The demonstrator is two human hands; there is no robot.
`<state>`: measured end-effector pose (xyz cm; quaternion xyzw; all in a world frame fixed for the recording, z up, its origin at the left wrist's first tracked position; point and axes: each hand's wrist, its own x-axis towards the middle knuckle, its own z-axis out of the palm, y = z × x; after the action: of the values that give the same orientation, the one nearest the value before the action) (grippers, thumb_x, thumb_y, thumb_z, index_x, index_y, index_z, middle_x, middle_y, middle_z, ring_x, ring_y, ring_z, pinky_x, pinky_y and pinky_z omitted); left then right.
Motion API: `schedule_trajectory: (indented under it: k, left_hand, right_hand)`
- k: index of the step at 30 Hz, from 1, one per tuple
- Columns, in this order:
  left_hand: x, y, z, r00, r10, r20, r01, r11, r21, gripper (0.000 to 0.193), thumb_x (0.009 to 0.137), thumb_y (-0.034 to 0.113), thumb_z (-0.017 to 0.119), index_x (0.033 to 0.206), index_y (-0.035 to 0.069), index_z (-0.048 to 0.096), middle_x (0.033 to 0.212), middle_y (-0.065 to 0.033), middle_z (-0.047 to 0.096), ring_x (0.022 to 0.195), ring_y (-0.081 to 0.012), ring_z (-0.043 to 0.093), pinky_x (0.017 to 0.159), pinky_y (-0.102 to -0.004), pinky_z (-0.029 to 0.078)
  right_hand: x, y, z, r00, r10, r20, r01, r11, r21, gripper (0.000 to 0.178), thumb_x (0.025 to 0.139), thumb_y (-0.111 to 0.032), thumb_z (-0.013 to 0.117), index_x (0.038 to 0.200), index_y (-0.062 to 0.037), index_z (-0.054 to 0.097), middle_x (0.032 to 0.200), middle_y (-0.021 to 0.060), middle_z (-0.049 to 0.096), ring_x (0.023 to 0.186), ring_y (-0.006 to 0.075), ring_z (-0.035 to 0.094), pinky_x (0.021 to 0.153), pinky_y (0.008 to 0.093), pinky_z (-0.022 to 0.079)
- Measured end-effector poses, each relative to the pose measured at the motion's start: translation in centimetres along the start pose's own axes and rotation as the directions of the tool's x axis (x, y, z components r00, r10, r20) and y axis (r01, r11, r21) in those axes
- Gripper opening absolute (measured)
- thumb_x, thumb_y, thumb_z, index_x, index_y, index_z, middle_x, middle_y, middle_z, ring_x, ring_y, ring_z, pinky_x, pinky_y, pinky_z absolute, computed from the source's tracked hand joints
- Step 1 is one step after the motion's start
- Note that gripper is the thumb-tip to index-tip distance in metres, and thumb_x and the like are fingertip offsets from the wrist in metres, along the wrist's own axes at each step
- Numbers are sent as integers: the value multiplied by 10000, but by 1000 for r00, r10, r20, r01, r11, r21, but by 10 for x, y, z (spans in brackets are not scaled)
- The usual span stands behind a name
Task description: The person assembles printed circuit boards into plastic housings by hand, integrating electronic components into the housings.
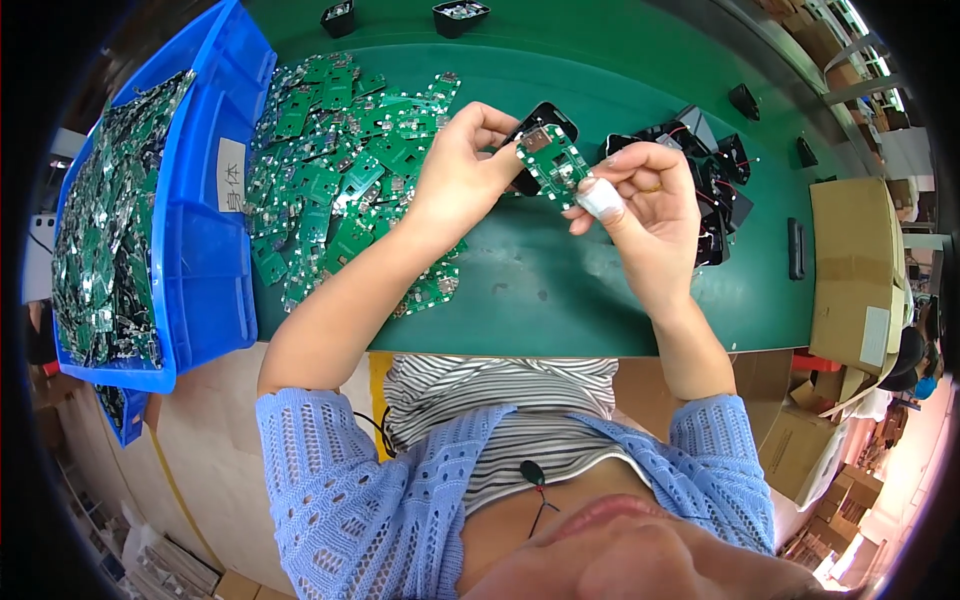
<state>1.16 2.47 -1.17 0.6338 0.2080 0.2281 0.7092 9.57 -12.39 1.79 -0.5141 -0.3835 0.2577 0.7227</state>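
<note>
Right of the blue bin [208, 290], your left hand [462, 165] grips a black case [558, 118]; your right hand [655, 215] pinches a circuit board [558, 172], apparently not inside it yet. Loose boards [340, 180] beside the bin lie untouched.

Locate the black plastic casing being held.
Head view, upper half, just right of centre: the black plastic casing is in the left hand, partly hidden behind a green circuit board, with the right hand close by on the right.
</note>
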Motion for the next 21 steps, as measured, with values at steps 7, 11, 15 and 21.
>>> schedule_trajectory:
  k: [7, 11, 15, 21]
  left_hand:
    - [-3, 3, 3, 999, -25, 22, 23, 998, 60, 216, 806, 77, 599, 973, -19, 502, 841, -91, 610, 712, -103, 590, 592, -235, 471]
    - [-8, 9, 6, 997, -40, 72, 43, 998, -44, 237, 815, 104, 610, 980, -21, 497, 876, -100, 599, 761, -111, 587, 623, -236, 492]
    - [-13, 9, 14, 990, -81, 115, 102, 977, -185, 265, 860, 133, 577, 1050, -18, 472, 944, -92, 587, 812, -135, 586, 659, -265, 529]
    - [-16, 14, 9, 957, -208, 201, 208, 978, 18, 331, 878, 163, 564, 1122, -35, 457, 928, -102, 581, 709, -143, 605, 562, -236, 517]
  right_hand:
    - [6, 3, -4, 999, 39, -30, -40, 999, -30, 264, 813, 67, 549, 1019, 13, 393, 903, 127, 535, 739, 160, 590, 589, 244, 517]
    - [11, 8, -14, 990, 116, -75, -122, 989, -85, 259, 816, 49, 554, 1016, 11, 395, 855, 110, 546, 699, 144, 586, 556, 229, 497]
    - [11, 8, -14, 974, 223, -44, -227, 965, -135, 265, 817, 19, 571, 1019, -3, 400, 813, 83, 552, 650, 120, 578, 521, 203, 465]
    - [11, 9, -12, 974, -223, 31, 174, 660, -731, 321, 684, -62, 704, 995, -111, 641, 835, 52, 529, 755, 125, 512, 502, 234, 396]
